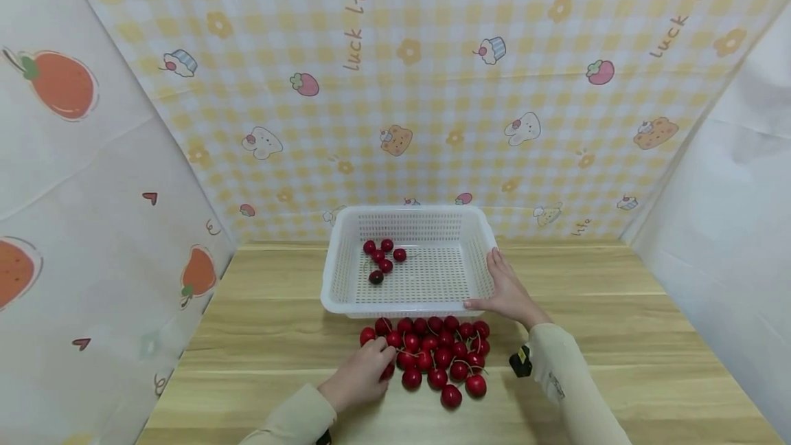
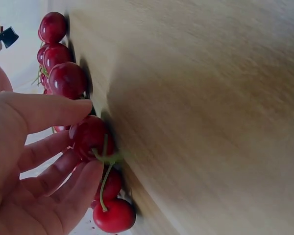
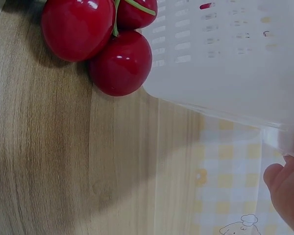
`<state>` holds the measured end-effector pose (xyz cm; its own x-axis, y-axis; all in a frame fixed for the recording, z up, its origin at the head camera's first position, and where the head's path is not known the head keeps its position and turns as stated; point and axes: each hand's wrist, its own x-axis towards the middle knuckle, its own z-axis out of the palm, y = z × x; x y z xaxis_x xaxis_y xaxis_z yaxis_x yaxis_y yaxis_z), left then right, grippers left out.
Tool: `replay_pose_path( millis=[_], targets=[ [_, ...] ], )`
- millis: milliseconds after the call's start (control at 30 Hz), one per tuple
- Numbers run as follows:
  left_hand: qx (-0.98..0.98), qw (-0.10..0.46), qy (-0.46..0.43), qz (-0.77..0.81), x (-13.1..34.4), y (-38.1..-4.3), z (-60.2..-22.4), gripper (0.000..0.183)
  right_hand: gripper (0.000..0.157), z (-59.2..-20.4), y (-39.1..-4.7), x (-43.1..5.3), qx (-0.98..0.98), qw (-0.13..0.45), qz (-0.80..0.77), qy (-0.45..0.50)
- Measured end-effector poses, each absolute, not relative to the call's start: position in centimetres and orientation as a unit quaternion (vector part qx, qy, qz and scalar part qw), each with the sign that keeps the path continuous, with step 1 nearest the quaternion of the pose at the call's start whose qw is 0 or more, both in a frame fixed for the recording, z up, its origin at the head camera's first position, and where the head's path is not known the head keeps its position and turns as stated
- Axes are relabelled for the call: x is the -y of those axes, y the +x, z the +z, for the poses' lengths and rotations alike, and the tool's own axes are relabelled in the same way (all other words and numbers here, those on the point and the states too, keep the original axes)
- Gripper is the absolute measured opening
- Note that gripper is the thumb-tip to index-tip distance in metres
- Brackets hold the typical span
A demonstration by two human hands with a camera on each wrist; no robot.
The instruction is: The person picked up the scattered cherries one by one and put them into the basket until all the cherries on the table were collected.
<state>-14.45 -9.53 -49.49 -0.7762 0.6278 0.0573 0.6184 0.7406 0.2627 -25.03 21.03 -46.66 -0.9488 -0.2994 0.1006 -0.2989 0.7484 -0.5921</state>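
A white plastic basket (image 1: 408, 309) with slotted walls stands at the back of the wooden table, several dark red cherries (image 1: 386, 266) lying in its left part. My right hand (image 1: 509, 294) grips the basket's front right corner, thumb on the front rim and fingers along the right side. In front of the basket lies a pile of red cherries (image 1: 442, 357), some with green stems. At the pile's left edge is my left hand (image 1: 361, 373). Its thumb and fingers curl round one cherry (image 2: 90, 138) in the left wrist view; a stemmed cherry (image 2: 114, 215) lies beside them.
The wooden table (image 1: 259, 342) runs back to a yellow checked cloth (image 1: 432, 108) behind the basket. White printed sheets hang at both sides. A small black device (image 1: 521, 362) shows at the right sleeve's cuff.
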Motion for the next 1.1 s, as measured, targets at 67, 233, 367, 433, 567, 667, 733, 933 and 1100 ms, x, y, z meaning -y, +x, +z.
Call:
replay_pose_path(
  millis=[67,233,367,433,567,667,733,933,1100],
  targets=[
    [-0.932,0.018,0.335,0.135,9.5,-14.5,-49.5,0.026,0.124,-46.7,-25.0,-21.0,-0.934,-0.001,-0.321,-0.159],
    [-0.932,0.025,0.333,0.138,9.6,-14.6,-49.8,0.029,0.124,-46.8,-25.1,-21.0,-0.935,-0.001,-0.317,-0.160],
    [-0.932,0.025,0.332,0.140,9.7,-14.8,-49.9,0.029,0.124,-46.9,-25.1,-21.0,-0.935,0.001,-0.316,-0.161],
    [-0.932,0.025,0.332,0.143,9.7,-14.8,-49.8,0.030,0.124,-46.9,-25.2,-21.0,-0.935,0.002,-0.317,-0.160],
    [-0.931,0.027,0.332,0.151,9.6,-14.8,-49.2,0.029,0.124,-46.8,-25.2,-21.0,-0.934,0.003,-0.319,-0.160],
    [-0.929,0.035,0.333,0.159,9.4,-14.8,-48.4,0.027,0.124,-46.7,-25.1,-21.0,-0.934,0.003,-0.320,-0.159],
    [-0.926,0.038,0.338,0.162,9.3,-14.7,-47.6,0.025,0.124,-46.7,-25.0,-21.1,-0.934,0.001,-0.320,-0.160],
    [-0.913,0.030,0.368,0.174,8.8,-14.8,-44.1,0.026,0.123,-46.6,-25.1,-21.1,-0.933,0.001,-0.321,-0.161],
    [-0.900,0.018,0.386,0.201,9.1,-16.0,-39.5,0.024,0.124,-46.7,-25.1,-21.0,-0.934,0.004,-0.319,-0.160]
  ],
)
